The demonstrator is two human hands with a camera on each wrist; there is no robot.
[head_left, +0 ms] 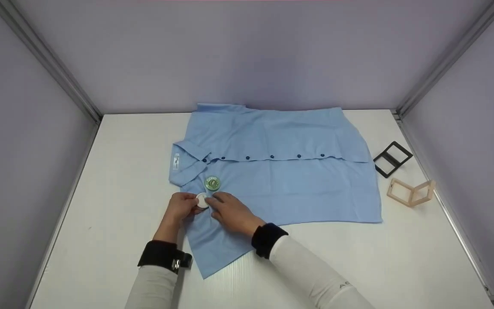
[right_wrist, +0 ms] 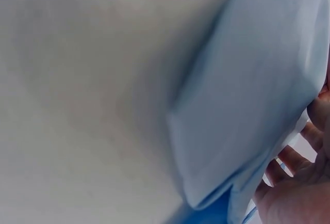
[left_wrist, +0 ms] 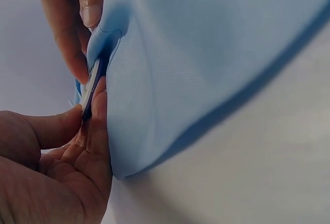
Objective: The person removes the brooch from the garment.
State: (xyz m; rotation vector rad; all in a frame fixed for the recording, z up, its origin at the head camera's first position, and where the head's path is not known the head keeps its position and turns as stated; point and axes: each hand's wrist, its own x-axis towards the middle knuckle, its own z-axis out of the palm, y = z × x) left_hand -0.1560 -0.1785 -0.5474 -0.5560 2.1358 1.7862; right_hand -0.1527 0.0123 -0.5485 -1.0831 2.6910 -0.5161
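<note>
A light blue short-sleeved shirt [head_left: 315, 189] lies spread with its collar to the left and a row of dark buttons along its middle. A green round badge [head_left: 212, 183] rests on it below the collar. My left hand [head_left: 181, 206] pinches a white-faced round badge [head_left: 202, 200] by its left edge, close over the shirt; the left wrist view shows this badge [left_wrist: 90, 90] edge-on beside lifted cloth. My right hand [head_left: 232, 212] is at the badge's other side, thumb and fingers gathering a raised fold of the shirt [right_wrist: 247, 90]. Its fingertips are partly hidden by cloth.
At the right of the white table [head_left: 131, 171] lie a black hinged frame [head_left: 393, 159] and a light wooden hinged frame [head_left: 411, 193], the latter partly unfolded. Grey walls [head_left: 247, 56] enclose the back and sides.
</note>
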